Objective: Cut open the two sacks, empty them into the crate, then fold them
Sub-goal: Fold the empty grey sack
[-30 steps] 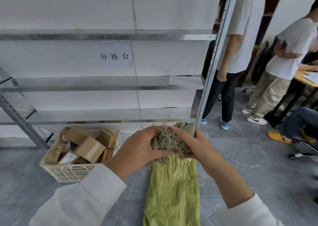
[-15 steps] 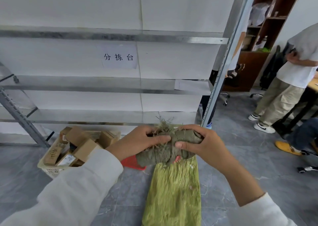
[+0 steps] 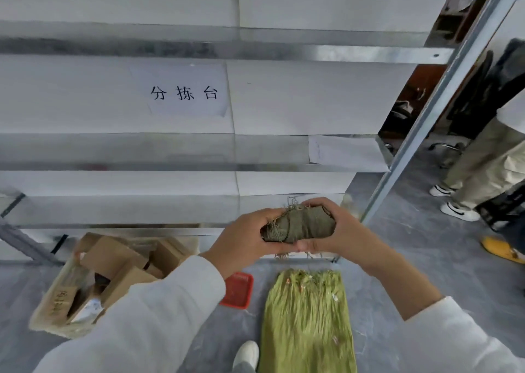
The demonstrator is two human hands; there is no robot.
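Observation:
A grey-green sack, folded into a tight bundle (image 3: 299, 226) with frayed threads at its top, is held in front of me at mid-height. My left hand (image 3: 244, 239) grips its left end and my right hand (image 3: 338, 230) grips its right end. A second sack (image 3: 308, 324), light green and crinkled, lies flat on the floor below my hands. The pale plastic crate (image 3: 56, 310) stands on the floor at the lower left, filled with several cardboard boxes (image 3: 113, 259).
A small red tray (image 3: 238, 290) lies on the floor between crate and flat sack. A metal shelving rack (image 3: 412, 134) with white panels stands right ahead. A person's legs and shoes (image 3: 460, 210) are at the right. My shoe (image 3: 247, 354) shows at the bottom.
The view has lifted and moved closer to the rack. The bundle is rolled tighter and sits higher above the flat sack. The red tray has come fully into view.

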